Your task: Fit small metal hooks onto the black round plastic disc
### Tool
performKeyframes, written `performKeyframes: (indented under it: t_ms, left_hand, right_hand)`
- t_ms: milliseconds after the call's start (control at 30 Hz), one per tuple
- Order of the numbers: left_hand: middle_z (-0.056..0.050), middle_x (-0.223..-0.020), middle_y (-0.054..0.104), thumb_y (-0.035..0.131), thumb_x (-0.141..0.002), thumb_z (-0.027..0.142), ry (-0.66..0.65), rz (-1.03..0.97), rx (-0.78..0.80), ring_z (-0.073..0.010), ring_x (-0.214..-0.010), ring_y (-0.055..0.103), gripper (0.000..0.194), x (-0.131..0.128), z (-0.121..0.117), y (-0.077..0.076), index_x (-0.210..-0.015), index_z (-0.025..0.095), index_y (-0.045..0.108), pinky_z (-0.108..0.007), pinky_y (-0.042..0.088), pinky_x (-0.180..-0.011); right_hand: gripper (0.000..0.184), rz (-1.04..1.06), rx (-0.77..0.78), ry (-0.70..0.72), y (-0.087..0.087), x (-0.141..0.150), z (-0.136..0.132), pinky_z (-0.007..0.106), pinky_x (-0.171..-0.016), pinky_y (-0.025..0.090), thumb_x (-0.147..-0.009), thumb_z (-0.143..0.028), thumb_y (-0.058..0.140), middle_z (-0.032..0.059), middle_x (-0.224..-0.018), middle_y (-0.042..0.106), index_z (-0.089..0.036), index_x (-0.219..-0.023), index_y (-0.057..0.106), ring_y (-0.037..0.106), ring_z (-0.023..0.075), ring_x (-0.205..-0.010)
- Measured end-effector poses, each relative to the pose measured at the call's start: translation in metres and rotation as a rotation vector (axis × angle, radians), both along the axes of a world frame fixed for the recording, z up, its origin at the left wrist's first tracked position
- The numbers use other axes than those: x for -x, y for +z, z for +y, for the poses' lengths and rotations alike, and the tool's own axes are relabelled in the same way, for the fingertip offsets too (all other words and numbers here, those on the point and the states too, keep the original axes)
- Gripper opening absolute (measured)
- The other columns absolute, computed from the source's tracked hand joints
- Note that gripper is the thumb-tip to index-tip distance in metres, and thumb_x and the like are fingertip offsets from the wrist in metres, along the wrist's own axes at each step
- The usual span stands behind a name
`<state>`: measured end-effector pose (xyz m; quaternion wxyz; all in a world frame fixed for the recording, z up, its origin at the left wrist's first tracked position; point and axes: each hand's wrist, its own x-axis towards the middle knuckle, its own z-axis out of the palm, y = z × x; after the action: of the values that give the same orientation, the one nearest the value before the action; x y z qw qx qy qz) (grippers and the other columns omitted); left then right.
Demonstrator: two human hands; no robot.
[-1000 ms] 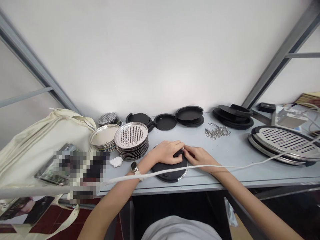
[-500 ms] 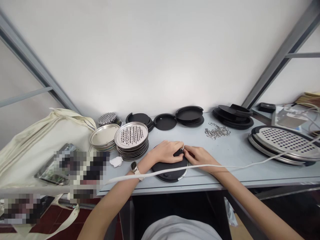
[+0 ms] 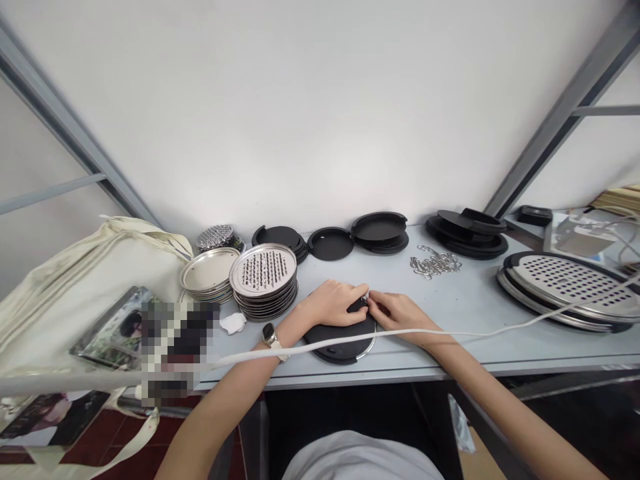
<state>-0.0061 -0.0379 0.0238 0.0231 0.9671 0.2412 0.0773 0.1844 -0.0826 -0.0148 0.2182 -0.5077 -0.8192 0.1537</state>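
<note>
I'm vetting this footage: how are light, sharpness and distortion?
Head view: soft light, brighter patch on the wall; teeth readable on the grater stack; pixelation by the bag; outward-leaning metal posts suggest wide-angle stretch; detail between left hand and right hand too small to tell.

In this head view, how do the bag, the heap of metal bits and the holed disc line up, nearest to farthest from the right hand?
1. Metal bits: just beyond the right hand, slightly rightward.
2. Holed disc: farther off, to its right.
3. Bag: far left side.
</note>
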Motion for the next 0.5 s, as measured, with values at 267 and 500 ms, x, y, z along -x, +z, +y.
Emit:
performKeyframes:
  t_ms: [267, 500]
  left_hand:
    - [-0.003, -0.081, 0.066, 0.043, -0.089, 0.034, -0.008, 0.012, 0.027, -0.0185, -0.068, 0.061, 0.016, -0.0005, 0.0, 0.0022, -0.095, 0.019, 0.047, -0.027, 0.033, -0.058]
    - [-0.003, -0.083, 0.066, 0.042, -0.09, 0.035, -0.002, 0.009, 0.055, -0.0182, -0.07, 0.061, 0.017, -0.0009, 0.0003, 0.0018, -0.096, 0.02, 0.048, -0.027, 0.034, -0.06]
  right_hand:
    - [0.027, 0.017, 0.053, 0.0, 0.0043, 0.0009, -0.0009, 0.025, -0.057, 0.035, -0.092, -0.03, 0.034, 0.0013, -0.065, 0.06, -0.019, -0.077, 0.054, 0.052, 0.0138, -0.055]
    - [0.036, 0.132, 0.159, 0.011, 0.0087, 0.0013, -0.0007, 0.026, -0.06, 0.038, -0.094, -0.035, 0.031, 0.0033, -0.069, 0.063, -0.018, -0.075, 0.056, 0.055, 0.0159, -0.061]
